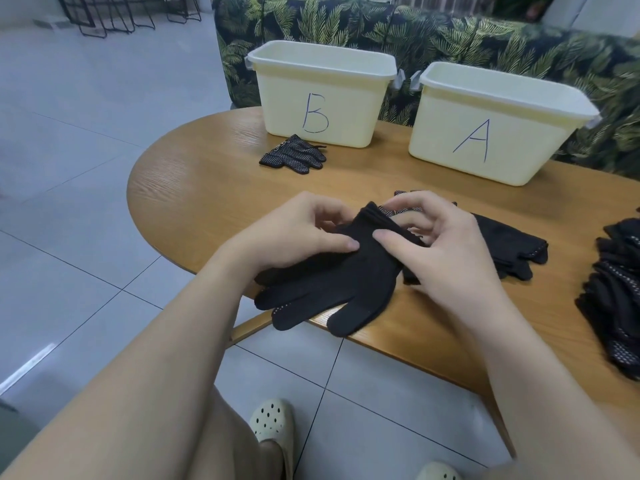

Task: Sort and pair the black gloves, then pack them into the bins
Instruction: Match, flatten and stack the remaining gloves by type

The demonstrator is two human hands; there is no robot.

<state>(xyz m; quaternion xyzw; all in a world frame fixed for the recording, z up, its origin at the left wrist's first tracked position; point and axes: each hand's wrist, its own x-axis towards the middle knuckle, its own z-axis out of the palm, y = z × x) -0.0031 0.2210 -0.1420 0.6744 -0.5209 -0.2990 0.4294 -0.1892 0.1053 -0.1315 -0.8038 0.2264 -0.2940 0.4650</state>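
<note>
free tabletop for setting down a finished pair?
Bare table left of the held glove, below the dotted glove; also the strip between bin B and bin A. Crowded right: glove pile.

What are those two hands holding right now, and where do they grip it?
Both hands, left and right, pinch a black glove at its cuff end, thumbs on top. Its fingers hang past the table edge.

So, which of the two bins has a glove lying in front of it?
The bin marked B, on the left: a dotted black glove lies on the table before it. Nothing lies before the bin marked A.
</note>
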